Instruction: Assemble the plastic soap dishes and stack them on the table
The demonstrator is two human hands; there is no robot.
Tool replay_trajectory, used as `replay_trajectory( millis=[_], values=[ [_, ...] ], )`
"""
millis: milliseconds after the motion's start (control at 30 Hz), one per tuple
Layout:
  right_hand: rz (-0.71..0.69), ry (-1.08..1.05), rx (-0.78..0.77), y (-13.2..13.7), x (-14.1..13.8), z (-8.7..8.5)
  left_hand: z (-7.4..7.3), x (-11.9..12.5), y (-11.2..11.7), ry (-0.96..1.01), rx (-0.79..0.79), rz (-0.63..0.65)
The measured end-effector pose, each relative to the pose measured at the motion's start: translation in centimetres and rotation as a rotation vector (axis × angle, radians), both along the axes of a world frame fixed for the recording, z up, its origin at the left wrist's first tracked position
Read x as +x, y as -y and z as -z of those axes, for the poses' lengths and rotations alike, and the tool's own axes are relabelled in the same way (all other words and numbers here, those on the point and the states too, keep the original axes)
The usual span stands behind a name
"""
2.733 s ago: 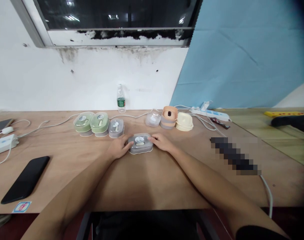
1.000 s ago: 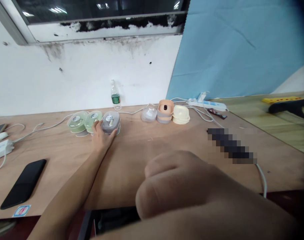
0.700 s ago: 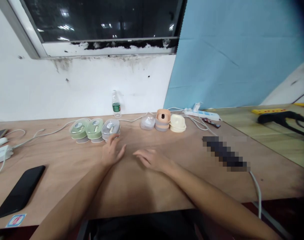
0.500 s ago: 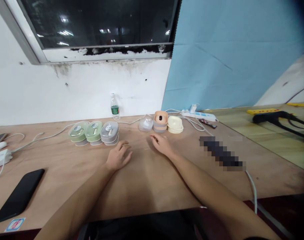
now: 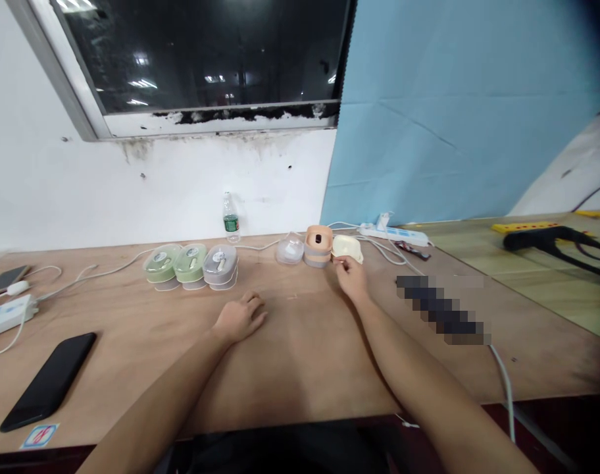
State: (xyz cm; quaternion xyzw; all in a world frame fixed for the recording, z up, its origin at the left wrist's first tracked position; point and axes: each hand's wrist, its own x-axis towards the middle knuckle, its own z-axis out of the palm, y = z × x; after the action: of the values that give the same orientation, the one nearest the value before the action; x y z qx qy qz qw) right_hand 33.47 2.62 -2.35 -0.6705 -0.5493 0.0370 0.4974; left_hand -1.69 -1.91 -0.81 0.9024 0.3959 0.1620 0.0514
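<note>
My left hand rests on the wooden table with nothing in it, its fingers loosely bent and a little apart. My right hand is at the front of a low cream stack of lids or shallow bowls, covering its front edge. The thumb and fingers come together there; what they hold, if anything, is hidden. Just left of these fingers stands an orange container on a grey base, with a clear plastic cover beside it. Beyond my left hand are two green lidded lunch boxes and a grey lidded one.
A plastic bottle stands by the wall. Cables run along the back to a white power strip. A black phone lies at the left, near another power strip. A dark pixelated object lies at the right.
My right hand has moved right, from in front of the clear cover and orange container to the cream stack. My left hand stays on the table. The view has shifted slightly.
</note>
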Motion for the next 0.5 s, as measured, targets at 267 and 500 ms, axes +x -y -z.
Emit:
replay_trajectory(
  millis=[267, 500],
  values=[
    [0.226, -0.079, -0.05, -0.3, 3.5, 0.2, 0.2, 0.0, -0.3, -0.005, -0.021, -0.011],
    [0.229, 0.056, 0.024, -1.7, 3.2, 1.1, 0.2, -0.1, -0.4, 0.012, -0.042, -0.029]
  ],
)
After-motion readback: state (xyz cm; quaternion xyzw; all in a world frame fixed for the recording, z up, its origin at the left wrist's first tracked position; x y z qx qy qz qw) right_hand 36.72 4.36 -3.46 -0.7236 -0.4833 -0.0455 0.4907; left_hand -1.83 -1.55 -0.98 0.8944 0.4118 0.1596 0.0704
